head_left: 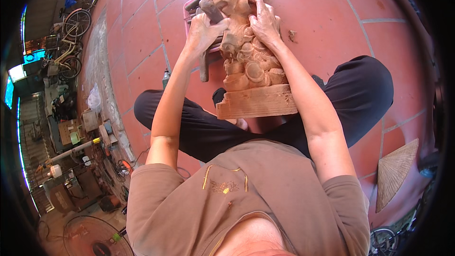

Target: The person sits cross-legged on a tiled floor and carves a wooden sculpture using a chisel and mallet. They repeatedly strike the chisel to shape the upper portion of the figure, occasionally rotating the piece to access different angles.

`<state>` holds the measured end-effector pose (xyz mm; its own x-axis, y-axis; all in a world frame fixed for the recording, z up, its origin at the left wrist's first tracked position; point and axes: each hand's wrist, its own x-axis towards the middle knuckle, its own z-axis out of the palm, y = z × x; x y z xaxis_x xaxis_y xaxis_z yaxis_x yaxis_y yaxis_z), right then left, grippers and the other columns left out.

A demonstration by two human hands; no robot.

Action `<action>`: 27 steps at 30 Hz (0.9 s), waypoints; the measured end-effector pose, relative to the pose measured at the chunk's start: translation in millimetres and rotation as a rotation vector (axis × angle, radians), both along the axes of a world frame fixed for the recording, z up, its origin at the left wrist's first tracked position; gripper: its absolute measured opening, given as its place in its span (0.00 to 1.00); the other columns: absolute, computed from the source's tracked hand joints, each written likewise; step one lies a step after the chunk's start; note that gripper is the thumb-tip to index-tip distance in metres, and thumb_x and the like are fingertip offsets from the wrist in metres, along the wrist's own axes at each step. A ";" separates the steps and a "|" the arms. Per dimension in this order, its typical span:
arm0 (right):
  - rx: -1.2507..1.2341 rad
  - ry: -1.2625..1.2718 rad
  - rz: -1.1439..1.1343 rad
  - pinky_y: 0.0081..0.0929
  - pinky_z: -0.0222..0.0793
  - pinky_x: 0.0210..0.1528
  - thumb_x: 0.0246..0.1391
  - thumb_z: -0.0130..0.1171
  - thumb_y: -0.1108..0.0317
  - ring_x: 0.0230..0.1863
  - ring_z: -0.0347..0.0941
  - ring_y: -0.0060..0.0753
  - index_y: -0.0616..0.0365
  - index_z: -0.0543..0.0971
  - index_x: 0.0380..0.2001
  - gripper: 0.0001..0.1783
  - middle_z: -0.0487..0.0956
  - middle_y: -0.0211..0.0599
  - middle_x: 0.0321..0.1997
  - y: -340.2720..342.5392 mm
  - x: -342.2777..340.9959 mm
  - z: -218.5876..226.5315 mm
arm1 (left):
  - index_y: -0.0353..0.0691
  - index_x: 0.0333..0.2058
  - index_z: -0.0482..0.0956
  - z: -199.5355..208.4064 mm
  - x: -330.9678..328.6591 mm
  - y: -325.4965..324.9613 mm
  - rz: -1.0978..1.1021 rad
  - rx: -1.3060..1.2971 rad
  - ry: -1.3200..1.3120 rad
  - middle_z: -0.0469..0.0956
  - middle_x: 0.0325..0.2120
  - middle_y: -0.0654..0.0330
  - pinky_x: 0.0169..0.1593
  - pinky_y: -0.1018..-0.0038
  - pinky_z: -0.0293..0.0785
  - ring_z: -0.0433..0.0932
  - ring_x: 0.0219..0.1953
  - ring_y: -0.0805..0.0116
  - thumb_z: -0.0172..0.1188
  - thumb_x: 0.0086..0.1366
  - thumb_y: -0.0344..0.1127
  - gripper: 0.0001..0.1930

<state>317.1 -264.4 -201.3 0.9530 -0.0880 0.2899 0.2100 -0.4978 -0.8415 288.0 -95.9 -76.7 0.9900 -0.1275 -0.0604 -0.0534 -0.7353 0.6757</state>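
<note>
A reddish-brown wood carving [253, 66] with swirling folds and rounded shapes extends away from me, its flat block base nearest my lap. Beside its left flank my left hand [204, 31] is closed round a grey-brown wooden piece [211, 10] with a rounded end, and the thumb reaches toward the carving. Whether this is a tool or part of a support, I cannot tell. My right hand [265, 21] curls over the carving's upper right part, fingertips pressed against the wood. A similar grey-brown stick [204, 68] shows below my left wrist.
Under the carving a pink stool or rack [186, 18] partly shows. My crossed legs flank the base on the red tiled floor [322, 14]. A bottle [166, 78] stands by my left knee. Bicycles [76, 23], tools and a fan [97, 237] are left; a conical hat [397, 175] lies right.
</note>
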 end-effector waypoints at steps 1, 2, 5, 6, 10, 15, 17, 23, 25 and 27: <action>0.014 -0.003 0.008 0.44 0.64 0.63 0.53 0.56 0.71 0.63 0.69 0.42 0.45 0.69 0.62 0.31 0.78 0.35 0.59 0.6 0.4 -0.6 | 0.35 0.34 0.82 -5.8 5.1 2.2 -0.005 -0.083 -0.037 0.80 0.25 0.67 0.36 0.79 0.72 0.76 0.30 0.81 0.67 0.62 0.34 0.08; 0.029 -0.007 0.016 0.44 0.63 0.64 0.53 0.56 0.71 0.64 0.69 0.42 0.45 0.69 0.62 0.31 0.78 0.35 0.59 1.4 1.1 -1.1 | 0.36 0.34 0.81 -11.2 10.1 3.9 -0.001 -0.121 -0.026 0.80 0.26 0.67 0.37 0.79 0.72 0.75 0.30 0.81 0.67 0.62 0.35 0.08; 0.027 0.012 0.028 0.44 0.63 0.64 0.53 0.56 0.71 0.64 0.68 0.41 0.44 0.68 0.63 0.32 0.78 0.35 0.60 1.1 -1.1 2.5 | 0.38 0.33 0.81 -15.7 7.2 -2.8 -0.028 -0.042 -0.082 0.79 0.25 0.68 0.36 0.79 0.72 0.75 0.29 0.81 0.66 0.62 0.34 0.07; 0.023 0.028 0.025 0.44 0.62 0.65 0.53 0.56 0.71 0.65 0.68 0.41 0.44 0.68 0.63 0.32 0.77 0.35 0.60 0.9 -2.5 2.4 | 0.32 0.36 0.83 -15.5 2.9 -3.3 -0.049 -0.063 -0.117 0.82 0.25 0.61 0.36 0.74 0.74 0.73 0.28 0.79 0.67 0.61 0.39 0.14; 0.008 0.022 0.013 0.44 0.63 0.64 0.53 0.56 0.72 0.64 0.68 0.41 0.44 0.68 0.63 0.32 0.78 0.35 0.60 -0.6 -0.1 0.7 | 0.34 0.35 0.82 1.1 -10.9 -0.9 -0.029 -0.056 -0.001 0.81 0.26 0.63 0.38 0.75 0.74 0.75 0.30 0.79 0.67 0.61 0.37 0.11; 0.016 0.015 0.017 0.45 0.63 0.64 0.53 0.57 0.71 0.64 0.69 0.41 0.44 0.68 0.63 0.32 0.77 0.35 0.60 -1.7 1.3 -0.7 | 0.39 0.33 0.81 3.1 -0.2 -3.9 -0.056 -0.099 -0.003 0.78 0.26 0.68 0.38 0.77 0.73 0.75 0.31 0.79 0.66 0.62 0.34 0.06; 0.070 0.012 0.047 0.51 0.56 0.64 0.53 0.56 0.71 0.65 0.65 0.41 0.41 0.67 0.63 0.32 0.75 0.36 0.60 0.9 3.5 -7.4 | 0.39 0.33 0.81 -3.7 0.9 -8.1 -0.105 -0.127 -0.054 0.78 0.27 0.69 0.38 0.76 0.73 0.75 0.31 0.80 0.66 0.62 0.34 0.06; 0.003 0.013 0.006 0.45 0.64 0.63 0.53 0.57 0.71 0.63 0.69 0.42 0.44 0.69 0.63 0.31 0.78 0.35 0.59 -0.5 -2.0 1.5 | 0.39 0.33 0.81 -4.1 -10.9 2.0 -0.073 -0.083 0.060 0.79 0.28 0.69 0.38 0.76 0.72 0.75 0.33 0.80 0.67 0.62 0.34 0.06; 0.000 0.010 0.005 0.45 0.64 0.63 0.53 0.57 0.71 0.63 0.69 0.42 0.44 0.69 0.63 0.31 0.78 0.35 0.59 -1.3 -1.7 2.3 | 0.39 0.33 0.81 14.6 -13.9 -1.2 -0.070 0.017 0.126 0.79 0.28 0.69 0.38 0.76 0.72 0.75 0.33 0.80 0.67 0.62 0.33 0.06; -0.002 0.015 0.010 0.44 0.64 0.63 0.53 0.57 0.71 0.63 0.69 0.42 0.44 0.69 0.62 0.31 0.78 0.34 0.59 -2.6 -1.4 2.2 | 0.39 0.32 0.80 11.0 -7.6 -3.6 -0.095 0.007 0.040 0.79 0.29 0.69 0.39 0.77 0.72 0.74 0.33 0.81 0.67 0.63 0.33 0.06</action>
